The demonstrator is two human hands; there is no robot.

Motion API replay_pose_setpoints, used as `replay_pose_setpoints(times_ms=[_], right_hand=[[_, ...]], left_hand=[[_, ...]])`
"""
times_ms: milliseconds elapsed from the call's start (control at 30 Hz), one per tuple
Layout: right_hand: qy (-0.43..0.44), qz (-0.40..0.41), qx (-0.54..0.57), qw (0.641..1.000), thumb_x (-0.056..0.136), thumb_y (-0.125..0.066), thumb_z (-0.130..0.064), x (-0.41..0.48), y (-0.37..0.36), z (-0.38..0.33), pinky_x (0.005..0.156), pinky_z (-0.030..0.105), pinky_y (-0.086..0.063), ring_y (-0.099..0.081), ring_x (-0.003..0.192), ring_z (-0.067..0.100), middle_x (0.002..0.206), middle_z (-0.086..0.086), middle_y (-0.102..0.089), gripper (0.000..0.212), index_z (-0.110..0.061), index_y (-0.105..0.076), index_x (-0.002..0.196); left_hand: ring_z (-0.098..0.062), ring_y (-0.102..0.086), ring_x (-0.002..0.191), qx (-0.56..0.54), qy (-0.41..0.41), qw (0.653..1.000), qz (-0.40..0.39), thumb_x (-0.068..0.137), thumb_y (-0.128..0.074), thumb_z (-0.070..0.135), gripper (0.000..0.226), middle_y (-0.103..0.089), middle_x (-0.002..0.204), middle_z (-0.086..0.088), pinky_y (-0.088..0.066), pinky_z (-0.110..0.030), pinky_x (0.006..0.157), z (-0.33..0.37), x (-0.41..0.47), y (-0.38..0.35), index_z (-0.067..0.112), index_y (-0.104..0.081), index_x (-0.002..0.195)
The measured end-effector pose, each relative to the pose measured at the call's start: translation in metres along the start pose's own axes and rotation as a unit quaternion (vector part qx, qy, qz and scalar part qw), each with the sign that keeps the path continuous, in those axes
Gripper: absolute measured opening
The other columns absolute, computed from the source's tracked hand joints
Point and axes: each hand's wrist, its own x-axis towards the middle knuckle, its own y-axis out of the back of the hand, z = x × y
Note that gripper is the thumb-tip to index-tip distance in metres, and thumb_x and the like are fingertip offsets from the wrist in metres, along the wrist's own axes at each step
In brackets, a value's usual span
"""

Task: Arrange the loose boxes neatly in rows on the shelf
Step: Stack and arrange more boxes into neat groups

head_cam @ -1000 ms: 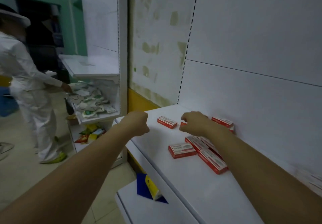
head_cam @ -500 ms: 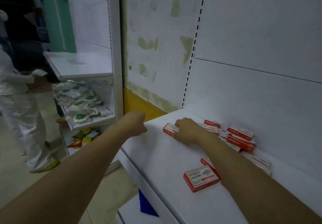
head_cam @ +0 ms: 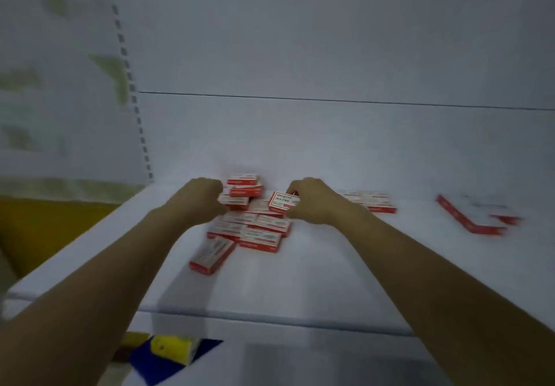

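We see the white shelf [head_cam: 330, 280] carrying a loose heap of red-and-white boxes [head_cam: 255, 226] near its back edge, left of the middle. More boxes [head_cam: 375, 202] lie further right along the back. Our left hand [head_cam: 198, 196] sits with curled fingers against the heap's left side; we cannot tell whether it grips anything. Our right hand [head_cam: 315, 202] pinches a tilted box [head_cam: 283, 202] atop the heap. One stray box [head_cam: 211, 255] lies just in front of the heap.
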Motion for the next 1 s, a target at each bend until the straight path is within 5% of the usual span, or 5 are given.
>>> replay_pose_setpoints(times_ms=[267, 433, 667, 867, 1000], right_hand=[[-0.184, 0.035, -0.042, 0.981, 0.080, -0.067, -0.024, -0.119, 0.063, 0.141, 0.067, 0.023, -0.038, -0.050, 0.085, 0.014, 0.114, 0.007, -0.061, 0.038, -0.012, -0.059, 0.115], [-0.252, 0.037, -0.049, 0.966, 0.081, -0.066, -0.026, -0.181, 0.086, 0.220, 0.069, 0.022, -0.038, -0.050, 0.088, 0.013, 0.118, 0.004, -0.061, 0.040, -0.014, -0.058, 0.118], [-0.258, 0.031, -0.050, 0.964, 0.080, -0.067, -0.032, -0.219, 0.106, 0.311, 0.072, 0.023, -0.042, -0.055, 0.092, 0.016, 0.114, 0.006, -0.060, 0.043, -0.012, -0.059, 0.118], [-0.185, 0.046, -0.030, 0.981, 0.080, -0.068, -0.031, -0.207, 0.117, 0.348, 0.069, 0.020, -0.041, -0.052, 0.088, 0.014, 0.114, 0.006, -0.056, 0.045, -0.017, -0.057, 0.122], [-0.107, 0.066, 0.001, 0.992, 0.080, -0.068, -0.027, -0.182, 0.106, 0.340, 0.084, 0.020, -0.035, -0.049, 0.107, 0.018, 0.120, 0.005, -0.049, 0.051, -0.021, -0.052, 0.128]], left_hand=[[-0.025, -0.049, 0.118, -0.029, -0.150, 0.987, -0.039, 0.087, -0.063, 0.032, 0.050, -0.053, 0.131, -0.009, -0.039, -0.031, 0.095, 0.162, 0.019, -0.031, 0.012, -0.049, 0.130], [-0.026, -0.053, 0.110, -0.042, -0.212, 0.975, -0.048, 0.086, -0.062, 0.029, 0.044, -0.056, 0.124, -0.011, -0.043, -0.031, 0.088, 0.258, 0.023, -0.058, 0.011, -0.052, 0.125], [-0.025, -0.047, 0.121, -0.072, -0.217, 0.971, -0.073, 0.087, -0.062, 0.031, 0.052, -0.050, 0.135, -0.009, -0.039, -0.032, 0.097, 0.360, 0.031, -0.101, 0.012, -0.046, 0.133], [-0.023, -0.048, 0.120, -0.083, -0.185, 0.977, -0.065, 0.084, -0.066, 0.029, 0.055, -0.050, 0.134, -0.008, -0.040, -0.031, 0.096, 0.395, 0.033, -0.128, 0.014, -0.046, 0.133], [-0.022, -0.051, 0.115, -0.109, -0.167, 0.979, -0.044, 0.080, -0.071, 0.027, 0.061, -0.052, 0.131, -0.007, -0.041, -0.030, 0.093, 0.386, 0.031, -0.134, 0.016, -0.046, 0.134]])
